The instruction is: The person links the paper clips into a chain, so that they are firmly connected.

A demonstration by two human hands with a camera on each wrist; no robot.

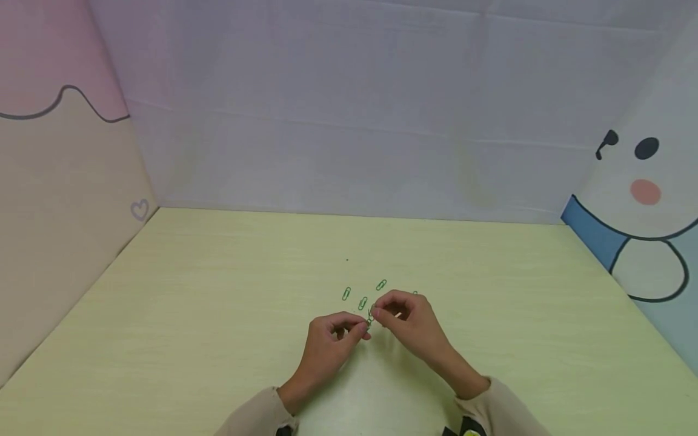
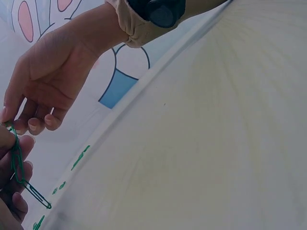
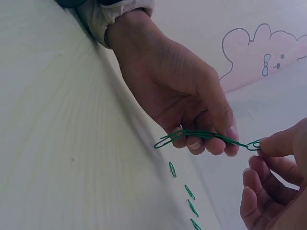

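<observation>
Right wrist view: left hand [image 3: 180, 93] and right hand [image 3: 276, 187] are both pinching a short green paper-clip chain [image 3: 206, 136], holding it just above the table [image 1: 163, 339] near its front edge. Looks early: loose paper clips [image 1: 362, 303] are still lying unlinked just beyond the hands.

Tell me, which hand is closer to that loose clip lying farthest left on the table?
Left. The left hand sits just below the leftmost clip, pinching the chain. The right hand is further right, beyond the other loose clips.
</observation>
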